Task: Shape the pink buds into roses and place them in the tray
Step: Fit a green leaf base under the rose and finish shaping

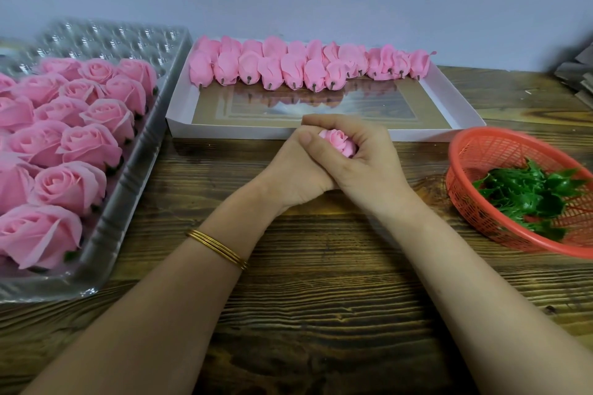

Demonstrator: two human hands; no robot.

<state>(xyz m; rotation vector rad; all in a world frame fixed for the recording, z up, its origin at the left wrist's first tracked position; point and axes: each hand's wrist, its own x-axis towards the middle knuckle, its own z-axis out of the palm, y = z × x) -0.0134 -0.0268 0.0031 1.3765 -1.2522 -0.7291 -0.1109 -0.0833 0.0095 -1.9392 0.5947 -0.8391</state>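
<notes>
Left hand (293, 170) and right hand (369, 170), fingers curled around one pink bud (338, 142) over the wooden table (321, 298), should tease petals outward gently and evenly before it joins the clear plastic tray (128, 176).

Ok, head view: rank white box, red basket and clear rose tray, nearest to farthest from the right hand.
1. white box, just behind the right hand.
2. red basket, to its right.
3. clear rose tray, far left.
</notes>
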